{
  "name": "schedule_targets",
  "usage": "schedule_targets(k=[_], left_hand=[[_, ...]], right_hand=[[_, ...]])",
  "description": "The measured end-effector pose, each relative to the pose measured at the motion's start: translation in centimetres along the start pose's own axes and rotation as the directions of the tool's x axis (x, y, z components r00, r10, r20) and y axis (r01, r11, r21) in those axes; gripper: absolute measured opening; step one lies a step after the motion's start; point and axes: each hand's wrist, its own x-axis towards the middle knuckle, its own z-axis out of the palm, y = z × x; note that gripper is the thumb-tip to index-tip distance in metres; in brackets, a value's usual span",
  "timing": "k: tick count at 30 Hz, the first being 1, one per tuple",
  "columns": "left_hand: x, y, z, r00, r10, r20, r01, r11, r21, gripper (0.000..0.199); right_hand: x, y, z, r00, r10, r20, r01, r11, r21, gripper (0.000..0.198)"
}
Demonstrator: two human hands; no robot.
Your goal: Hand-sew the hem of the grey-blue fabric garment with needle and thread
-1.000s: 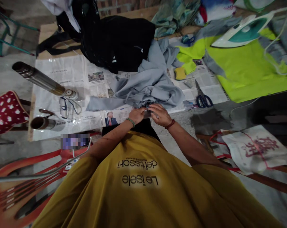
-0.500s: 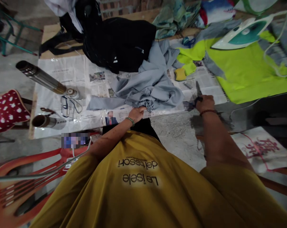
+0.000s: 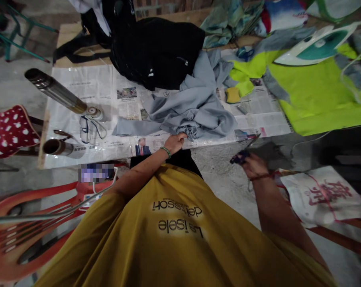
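Note:
Crumpled grey cloth (image 3: 195, 109) lies along the front of the newspaper-covered table (image 3: 79, 81). My left hand (image 3: 175, 144) is closed on its gathered front edge, the fingertips pinching the bunched folds. Off the table's front edge, to the right, my right hand (image 3: 254, 164) is closed around a pair of scissors (image 3: 239, 157). The dark handles stick out to the left of the fingers, and the narrow blades point up and to the right, over the edge of the newspaper. My palm hides part of the handles.
Behind the cloth sits a black bag (image 3: 159, 52). A white and teal iron (image 3: 318, 46) rests on a neon yellow garment (image 3: 314, 87). A yellow sponge-like block (image 3: 232, 95), eyeglasses (image 3: 85, 129), a steel flask (image 3: 56, 91) and an open cup (image 3: 56, 147) stand about. A red chair (image 3: 40, 191) is at left.
My right hand has drawn back from the table toward me, and the scissors have turned from pointing away to pointing up and right. My left hand still pinches the cloth.

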Motion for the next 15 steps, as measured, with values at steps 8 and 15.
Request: schedule_targets(k=[8, 15], left_hand=[[-0.4, -0.1, -0.2, 0.999, 0.015, -0.028, -0.015, 1.0, 0.006, 0.024], [-0.7, -0.5, 0.0, 0.997, 0.038, -0.067, -0.039, 0.999, -0.016, 0.021]], right_hand=[[-8.9, 1.5, 3.8, 0.809, 0.233, 0.54, -0.464, 0.817, 0.341, 0.064], [-7.1, -1.7, 7.5, 0.652, 0.07, 0.755, -0.343, 0.915, 0.211, 0.065]])
